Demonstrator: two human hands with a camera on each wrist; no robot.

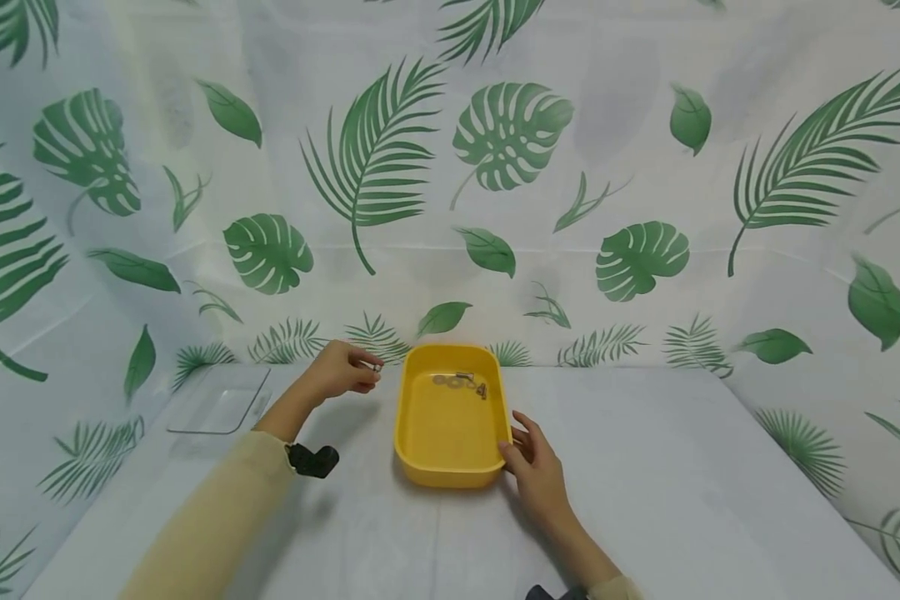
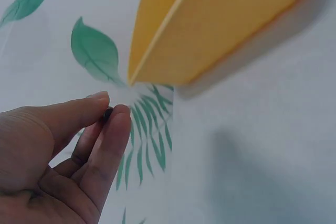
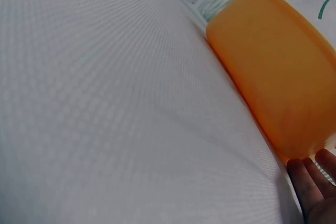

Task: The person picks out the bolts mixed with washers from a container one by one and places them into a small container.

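Note:
A yellow tray [image 1: 450,433] stands on the white table, with washers [image 1: 455,382] and a few screws [image 1: 482,390] lying toward its far end. To the left of the tray, my left hand [image 1: 341,371] is raised above the table. Between its thumb and fingertips it pinches a small metal piece [image 2: 107,113], mostly covered, so its exact kind is unclear. My right hand [image 1: 536,467] grips the tray's right side near the front corner, thumb at the rim. In the right wrist view, its fingers [image 3: 304,179] touch the tray's outer wall low down.
A clear transparent box or lid [image 1: 221,402] sits at the table's far left. Behind the table hangs a white cloth [image 1: 525,275] printed with green leaves, which also covers both sides. The white tabletop [image 1: 645,467] extends to the right of the tray.

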